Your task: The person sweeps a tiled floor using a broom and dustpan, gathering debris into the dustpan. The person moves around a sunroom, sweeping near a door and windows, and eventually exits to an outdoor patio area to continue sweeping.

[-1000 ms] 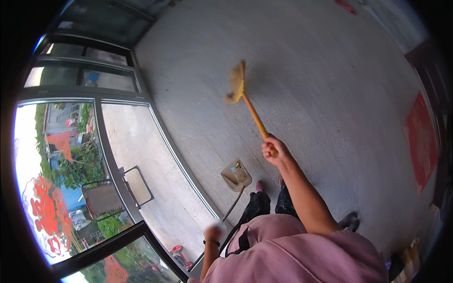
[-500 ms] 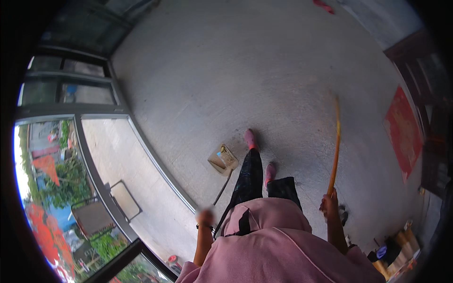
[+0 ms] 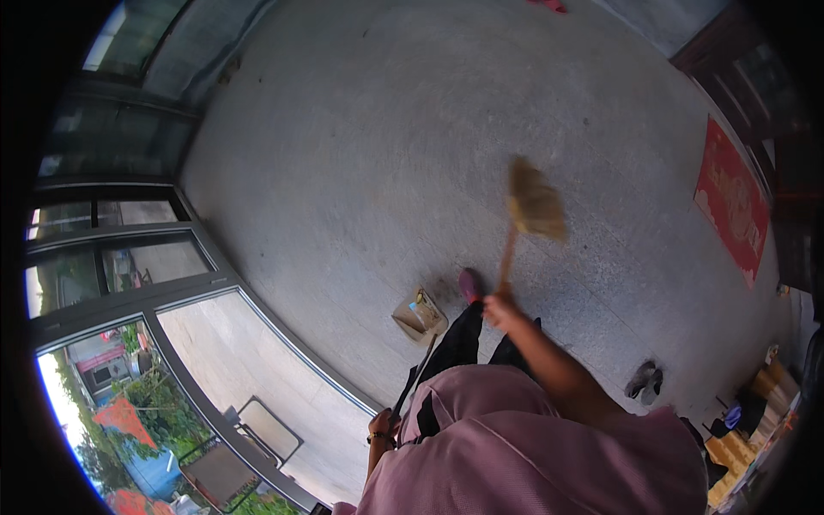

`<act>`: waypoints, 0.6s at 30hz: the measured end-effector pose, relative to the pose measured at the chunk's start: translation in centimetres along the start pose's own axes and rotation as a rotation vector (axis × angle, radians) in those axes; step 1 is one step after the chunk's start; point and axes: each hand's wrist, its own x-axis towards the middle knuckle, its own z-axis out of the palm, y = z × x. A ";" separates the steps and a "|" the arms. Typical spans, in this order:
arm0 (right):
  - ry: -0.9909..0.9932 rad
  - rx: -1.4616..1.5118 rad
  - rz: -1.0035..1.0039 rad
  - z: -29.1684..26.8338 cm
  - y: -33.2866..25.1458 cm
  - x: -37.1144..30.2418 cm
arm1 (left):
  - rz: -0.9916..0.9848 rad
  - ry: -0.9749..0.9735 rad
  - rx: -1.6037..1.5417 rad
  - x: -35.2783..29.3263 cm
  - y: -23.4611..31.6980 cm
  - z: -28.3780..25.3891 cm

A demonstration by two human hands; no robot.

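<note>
A straw broom (image 3: pixel 534 204) is held out in front of me, its head blurred by motion above or on the grey floor; I cannot tell whether the bristles touch. My right hand (image 3: pixel 501 311) is closed round its wooden handle, ahead of my knees. At my left side, my left hand (image 3: pixel 380 426) grips the thin handle of a long-handled dustpan (image 3: pixel 412 322). The pan is low, by the floor to the left of my shoes, with yellowish and blue bits of litter inside.
On my left runs a glass door frame (image 3: pixel 257 314), with a metal-framed chair (image 3: pixel 266 431) beyond it. A red mat (image 3: pixel 732 199) lies by the dark door at the right. Dark shoes (image 3: pixel 644 381) and cardboard (image 3: pixel 745 446) are at the lower right.
The broom has swung from my right side to the front, and its straw head has come into sight. My right hand moved left. The left hand still holds the dustpan.
</note>
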 end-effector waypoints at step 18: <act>-0.274 0.000 -0.349 -3.0 -14.2 -17.2 | -0.041 -0.036 -0.165 2.4 14.4 7.0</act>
